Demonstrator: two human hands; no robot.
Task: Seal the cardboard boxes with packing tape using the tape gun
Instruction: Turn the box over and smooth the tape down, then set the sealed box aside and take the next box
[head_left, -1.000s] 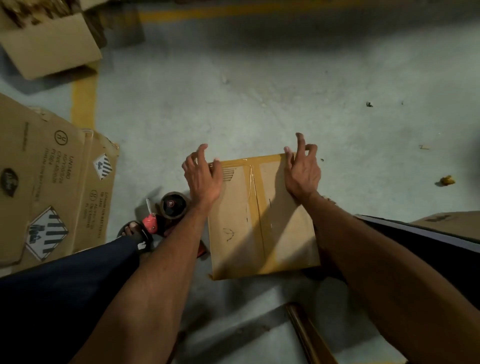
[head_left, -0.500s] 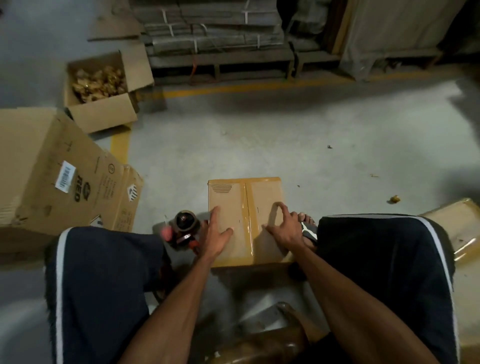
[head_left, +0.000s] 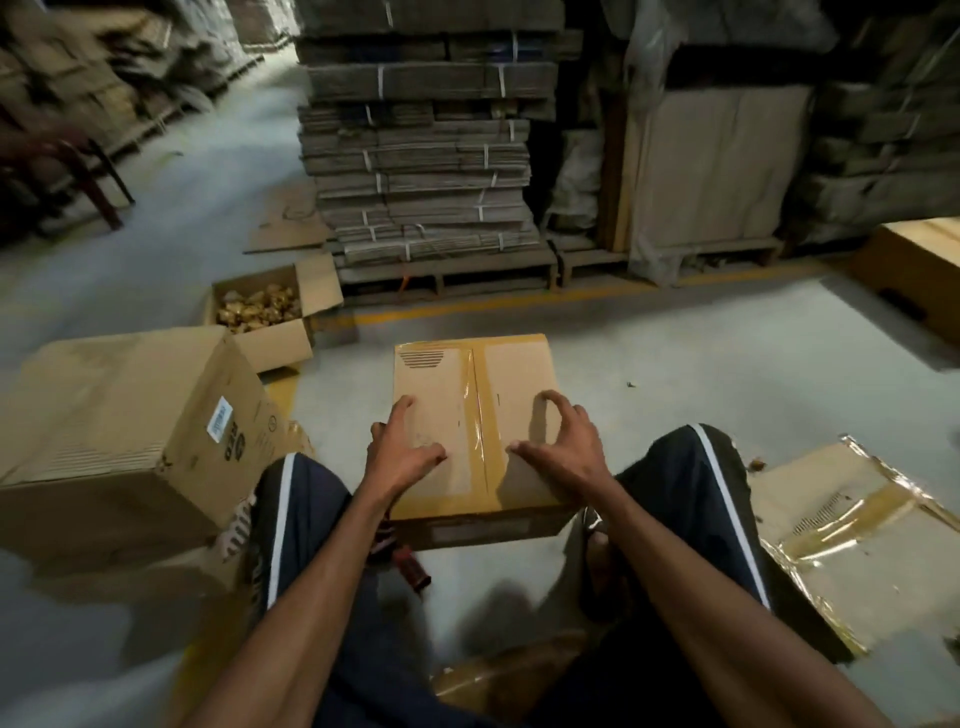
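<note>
A brown cardboard box (head_left: 514, 379) stands on the floor between my knees, a strip of clear tape running down its top seam. My left hand (head_left: 400, 452) lies on the near left part of the lid, fingers spread. My right hand (head_left: 563, 449) rests on the near right part, fingers arched, tips touching the cardboard. Neither hand holds anything. The tape gun (head_left: 408, 564) lies on the floor under my left forearm; only its red handle shows.
A large printed carton (head_left: 119, 441) lies at my left. An open box of crumpled tape scraps (head_left: 260, 325) sits behind it. A taped box (head_left: 852, 540) is at my right, another (head_left: 914, 270) far right. Stacked flat cardboard on a pallet (head_left: 426, 156) stands ahead.
My head has lifted, so the stacks ahead come into view. Both hands slid from the far edge of the lid to its near end. The tape gun is mostly hidden now.
</note>
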